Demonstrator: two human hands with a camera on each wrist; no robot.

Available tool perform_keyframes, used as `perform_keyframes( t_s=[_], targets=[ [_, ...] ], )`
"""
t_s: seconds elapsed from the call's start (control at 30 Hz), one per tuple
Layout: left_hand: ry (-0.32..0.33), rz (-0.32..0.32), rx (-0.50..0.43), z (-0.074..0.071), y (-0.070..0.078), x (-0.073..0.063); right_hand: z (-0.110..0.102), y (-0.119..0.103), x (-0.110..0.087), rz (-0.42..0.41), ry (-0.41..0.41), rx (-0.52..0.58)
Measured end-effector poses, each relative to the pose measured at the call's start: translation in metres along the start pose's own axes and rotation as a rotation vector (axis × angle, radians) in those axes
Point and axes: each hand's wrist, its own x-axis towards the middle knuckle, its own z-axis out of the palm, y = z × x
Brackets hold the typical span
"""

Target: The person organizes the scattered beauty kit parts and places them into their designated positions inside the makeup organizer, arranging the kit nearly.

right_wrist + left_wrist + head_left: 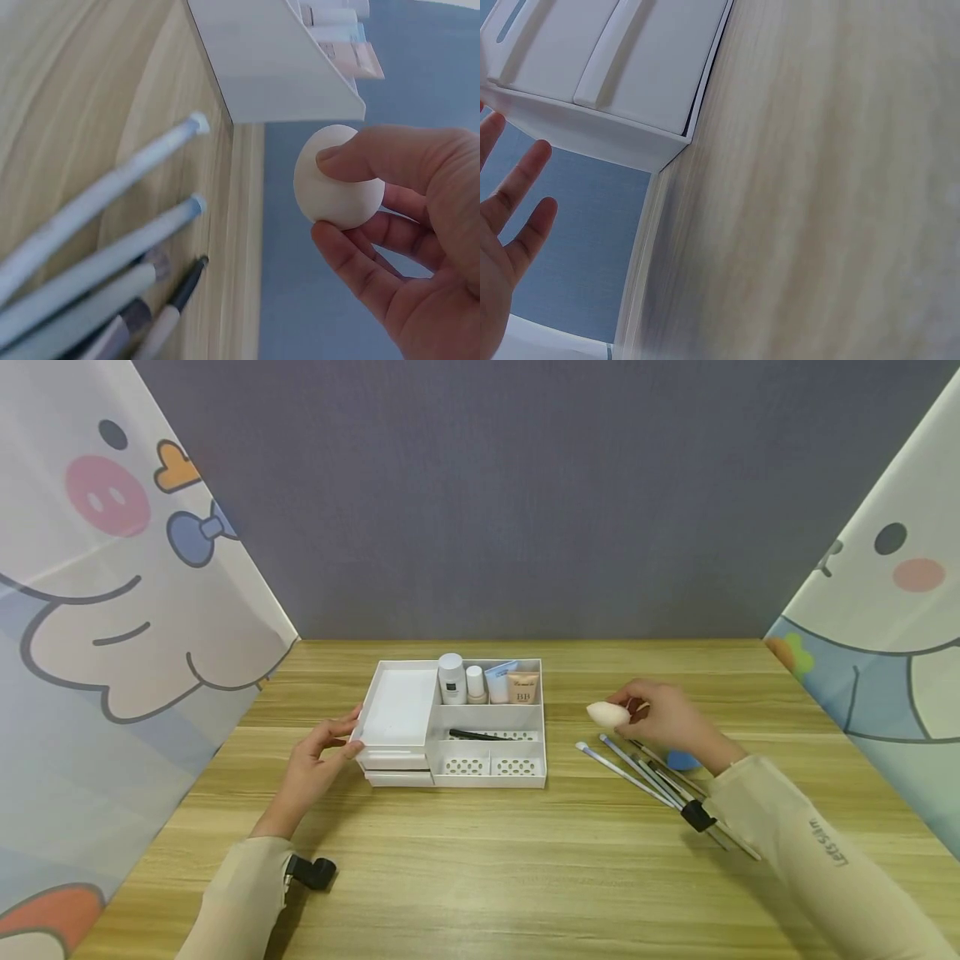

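My right hand (667, 720) pinches a white teardrop makeup sponge (606, 714) between thumb and fingers, held above the table right of a white makeup organizer (397, 702). In the right wrist view the sponge (334, 184) looks egg-shaped. Against the organizer's left side, near its front corner, my left hand (315, 762) rests with fingers spread; the left wrist view shows these fingers (523, 176) mostly straight. The organizer's back compartment holds a white bottle (452, 681), a smaller white-capped bottle (476, 683) and two tubes (522, 687). A black pencil-like stick (476, 735) lies in the middle compartment.
Several makeup brushes (626, 772) lie on the wooden table (480, 877) below my right hand and forearm. A blue piece (682, 761), partly hidden by the forearm, lies beside them. A grey panel (480, 502) stands behind the table, with cartoon-printed sheets on both sides.
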Motion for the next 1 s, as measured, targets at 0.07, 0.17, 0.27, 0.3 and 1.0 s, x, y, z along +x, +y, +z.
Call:
perform_keyframes(
  t_s=[0.07, 0.17, 0.27, 0.3, 1.0],
  targets=[
    [0.0, 0.004, 0.006, 0.0, 0.0, 0.0, 0.004, -0.002, 0.0, -0.006, -0.002, 0.005],
    [0.0, 0.001, 0.01, 0.0, 0.0, 0.0, 0.009, -0.005, 0.0, -0.02, -0.007, 0.022],
    [0.0, -0.009, 0.004, -0.001, 0.0, -0.001, 0.014, -0.009, 0.0, -0.035, -0.012, 0.045],
    [0.0, -0.013, 0.003, -0.001, 0.0, -0.001, 0.015, -0.011, 0.0, -0.042, -0.015, 0.05],
    [0.0, 0.002, 0.0, -0.001, 0.007, 0.0, 0.05, -0.048, 0.005, -0.256, 0.011, 0.133]
  ],
)
